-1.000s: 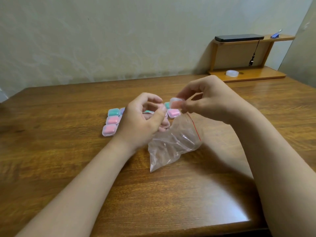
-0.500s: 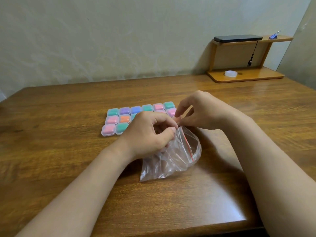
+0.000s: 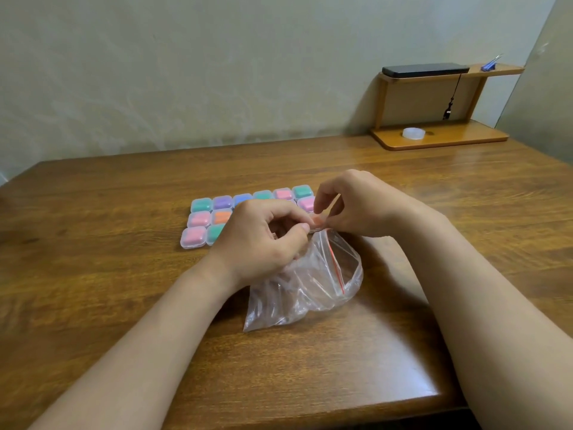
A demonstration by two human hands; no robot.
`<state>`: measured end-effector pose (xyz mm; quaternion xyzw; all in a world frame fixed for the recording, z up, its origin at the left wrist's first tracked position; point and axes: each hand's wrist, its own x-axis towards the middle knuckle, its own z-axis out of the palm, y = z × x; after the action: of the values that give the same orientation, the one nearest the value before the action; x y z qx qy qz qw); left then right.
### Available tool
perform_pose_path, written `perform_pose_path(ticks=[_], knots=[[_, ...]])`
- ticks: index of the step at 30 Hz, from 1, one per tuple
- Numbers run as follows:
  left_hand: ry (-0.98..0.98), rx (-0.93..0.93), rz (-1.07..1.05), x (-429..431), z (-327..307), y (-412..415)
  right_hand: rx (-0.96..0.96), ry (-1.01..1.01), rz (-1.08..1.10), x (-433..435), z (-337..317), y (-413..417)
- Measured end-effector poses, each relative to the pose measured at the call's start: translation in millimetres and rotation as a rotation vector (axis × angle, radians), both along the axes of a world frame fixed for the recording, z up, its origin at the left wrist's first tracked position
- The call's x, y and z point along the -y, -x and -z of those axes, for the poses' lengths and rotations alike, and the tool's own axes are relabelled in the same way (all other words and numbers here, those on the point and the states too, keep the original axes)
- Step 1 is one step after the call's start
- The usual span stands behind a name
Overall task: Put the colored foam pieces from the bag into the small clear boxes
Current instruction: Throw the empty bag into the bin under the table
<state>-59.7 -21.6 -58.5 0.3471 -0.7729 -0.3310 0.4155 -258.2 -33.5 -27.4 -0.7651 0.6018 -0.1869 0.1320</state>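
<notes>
1. Nearest me, the clear zip bag (image 3: 310, 283) lies crumpled on the wooden table (image 3: 124, 274) with its red-lined mouth turned up towards the hands. I judge it a thin, limp, slippery film that weighs almost nothing, so I would pinch it at the stiffer zip rim rather than the body
2. My left hand (image 3: 260, 240) sits over the bag's upper edge, fingers curled and thumb tip pressed forward. The rim runs under it, and I cannot tell whether the lower fingers hold the film
3. My right hand (image 3: 362, 206) meets it from the other side, thumb and fingertips pinched together
4. Between both pinches, just above the bag's mouth, is the small clear box (image 3: 317, 223) with a salmon foam piece in it. The foam should be soft and squashy and the shell hard, light and slick, so I would hold the shell by its side walls
5. Just beyond, partly hidden by the hands, the filled boxes (image 3: 198, 218) stand touching in rows
6. Well apart, at the far right, a wooden shelf (image 3: 440, 138) carries a tape roll (image 3: 413, 133) and a dark phone (image 3: 424, 70)
</notes>
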Motion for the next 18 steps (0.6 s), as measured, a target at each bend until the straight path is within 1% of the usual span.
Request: perform_pose_path(ticks=[2, 4, 5, 7, 9, 11, 14, 18], knots=[[0.039, -0.045, -0.021, 0, 0, 0, -0.005, 0.009, 0.012, 1, 0, 1], [0.091, -0.058, 0.020, -1, -2, 0, -0.005, 0.036, 0.033, 1, 0, 2], [0.124, -0.034, 0.056, -2, -4, -1, 0.006, 0.055, 0.051, 2, 0, 2], [0.159, 0.108, 0.139, -6, -9, -3, 0.045, 0.111, 0.088, 2, -2, 2], [0.138, 0.291, 0.218, -10, -11, -5, 0.093, 0.168, 0.118, 1, -4, 3], [0.111, 0.418, 0.297, -12, -12, -4, 0.154, 0.186, 0.141, -1, -4, 3], [0.077, 0.488, 0.351, -14, -16, -3, 0.232, 0.183, 0.156, -4, -6, 3], [0.068, 0.579, 0.389, -19, -16, 0, 0.280, 0.203, 0.167, -13, -16, 8]])
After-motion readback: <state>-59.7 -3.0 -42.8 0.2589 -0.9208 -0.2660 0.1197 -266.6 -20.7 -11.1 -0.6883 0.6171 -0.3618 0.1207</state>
